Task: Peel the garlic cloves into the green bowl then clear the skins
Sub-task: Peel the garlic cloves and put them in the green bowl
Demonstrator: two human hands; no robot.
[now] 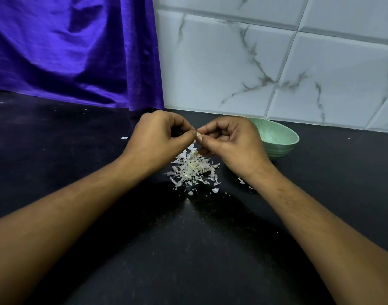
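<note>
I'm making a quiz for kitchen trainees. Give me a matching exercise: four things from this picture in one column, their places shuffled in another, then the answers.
1. garlic clove
2. pile of skins
3. green bowl
4. purple cloth

A. hanging at the back left
B. heaped on the counter
C. pinched between left hand and right hand
D. beside the right hand, near the tiled wall

Pairs: 1-C, 2-B, 3-D, 4-A

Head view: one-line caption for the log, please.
Peeling: left hand and right hand pinch a garlic clove over the skin pile on the black counter, green bowl beside the right hand.
</note>
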